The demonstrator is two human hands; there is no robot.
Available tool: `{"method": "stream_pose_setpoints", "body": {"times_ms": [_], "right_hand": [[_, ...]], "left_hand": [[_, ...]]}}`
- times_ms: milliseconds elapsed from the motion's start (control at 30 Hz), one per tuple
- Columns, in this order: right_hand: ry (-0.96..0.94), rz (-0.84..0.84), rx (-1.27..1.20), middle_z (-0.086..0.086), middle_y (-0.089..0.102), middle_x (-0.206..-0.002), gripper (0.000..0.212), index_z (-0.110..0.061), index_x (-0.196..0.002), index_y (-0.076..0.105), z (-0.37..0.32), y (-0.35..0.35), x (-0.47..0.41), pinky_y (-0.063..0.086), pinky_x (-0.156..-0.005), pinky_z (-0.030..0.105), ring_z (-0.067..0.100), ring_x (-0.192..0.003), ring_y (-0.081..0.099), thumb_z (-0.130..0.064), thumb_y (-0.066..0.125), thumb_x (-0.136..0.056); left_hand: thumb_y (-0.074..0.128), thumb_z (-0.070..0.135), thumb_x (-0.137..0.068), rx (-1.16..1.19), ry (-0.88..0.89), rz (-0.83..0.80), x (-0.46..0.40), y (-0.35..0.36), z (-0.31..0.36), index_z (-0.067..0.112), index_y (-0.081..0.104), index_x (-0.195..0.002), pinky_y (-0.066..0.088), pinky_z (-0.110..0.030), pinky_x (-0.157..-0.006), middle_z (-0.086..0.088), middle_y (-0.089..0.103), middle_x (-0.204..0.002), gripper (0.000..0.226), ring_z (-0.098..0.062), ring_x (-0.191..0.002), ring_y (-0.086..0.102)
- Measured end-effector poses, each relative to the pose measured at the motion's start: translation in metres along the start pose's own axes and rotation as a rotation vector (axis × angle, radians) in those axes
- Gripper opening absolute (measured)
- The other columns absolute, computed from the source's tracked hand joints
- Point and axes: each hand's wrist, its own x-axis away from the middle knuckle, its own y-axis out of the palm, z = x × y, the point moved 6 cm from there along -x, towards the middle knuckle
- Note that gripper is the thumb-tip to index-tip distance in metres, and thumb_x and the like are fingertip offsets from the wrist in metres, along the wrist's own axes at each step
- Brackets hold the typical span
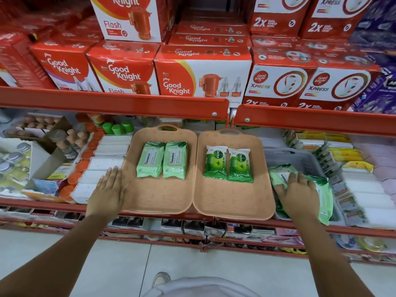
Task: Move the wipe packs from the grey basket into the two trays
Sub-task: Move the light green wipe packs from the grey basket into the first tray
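Two tan trays sit side by side on the shelf. The left tray (158, 196) holds two pale green Himalaya wipe packs (161, 159). The right tray (231, 200) holds two dark green Dettol wipe packs (228, 165). Right of them stands the grey basket (300, 157) with more green wipe packs (323, 194) in it. My right hand (297, 194) lies flat on top of those packs, fingers spread; whether it grips one I cannot tell. My left hand (109, 189) rests open on the left tray's left edge, holding nothing.
A red shelf rail (115, 101) hangs just above the trays, with red Good Knight boxes (201, 76) over it. White packets (100, 168) and orange caps lie left of the trays; yellow and white packets (351, 163) crowd the basket's right side. Floor tiles lie below.
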Motion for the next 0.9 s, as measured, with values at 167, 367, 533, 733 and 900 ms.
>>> {"method": "stream_pose_setpoints", "body": {"times_ms": [167, 367, 533, 733, 900], "right_hand": [[0.098, 0.161, -0.343, 0.036, 0.057, -0.116, 0.075, 0.011, -0.112, 0.056, -0.005, -0.022, 0.022, 0.045, -0.079, 0.049, 0.048, -0.091, 0.056, -0.047, 0.026, -0.075], [0.08, 0.193, -0.703, 0.026, 0.065, -0.102, 0.062, -0.002, -0.112, 0.061, -0.077, -0.052, 0.049, 0.037, -0.063, 0.034, 0.029, -0.078, 0.054, -0.044, 0.037, -0.074], [-0.127, -0.051, -0.855, 0.013, 0.068, -0.116, 0.044, -0.01, -0.124, 0.059, -0.189, -0.026, 0.071, 0.044, -0.065, 0.025, 0.025, -0.088, 0.063, -0.033, 0.049, -0.088], [-0.262, -0.185, -0.699, 0.013, 0.067, -0.118, 0.053, -0.015, -0.131, 0.053, -0.291, 0.014, 0.091, 0.055, -0.071, 0.034, 0.026, -0.089, 0.065, -0.042, 0.04, -0.087], [-0.499, -0.354, -0.365, 0.016, 0.01, -0.16, 0.056, -0.029, -0.148, 0.027, -0.339, 0.051, 0.109, 0.045, -0.098, 0.042, 0.036, -0.131, 0.04, -0.038, 0.039, -0.094]], "left_hand": [[0.003, 0.049, -0.09, 0.012, 0.005, 0.011, 0.0, 0.001, 0.0, 0.002, 0.016, -0.145, 0.007, -0.036, -0.116, -0.015, 0.019, -0.154, 0.073, -0.023, -0.143, 0.01], [0.002, 0.047, -0.091, 0.033, 0.018, 0.03, 0.001, -0.001, 0.001, 0.001, 0.016, -0.144, 0.007, -0.037, -0.116, -0.015, 0.018, -0.154, 0.072, -0.022, -0.143, 0.009], [0.004, 0.043, -0.092, 0.036, 0.021, 0.028, 0.001, -0.002, 0.001, 0.001, 0.017, -0.145, 0.005, -0.035, -0.115, -0.015, 0.019, -0.154, 0.068, -0.024, -0.143, 0.01], [0.006, 0.036, -0.092, 0.054, 0.011, 0.016, 0.0, -0.003, 0.002, 0.0, 0.022, -0.143, 0.011, -0.037, -0.116, -0.017, 0.025, -0.152, 0.065, -0.027, -0.142, 0.017], [0.021, 0.026, -0.092, 0.05, 0.01, -0.012, 0.001, -0.001, -0.002, -0.002, 0.032, -0.139, 0.007, -0.032, -0.111, -0.02, 0.038, -0.145, 0.056, -0.032, -0.137, 0.031]]}}
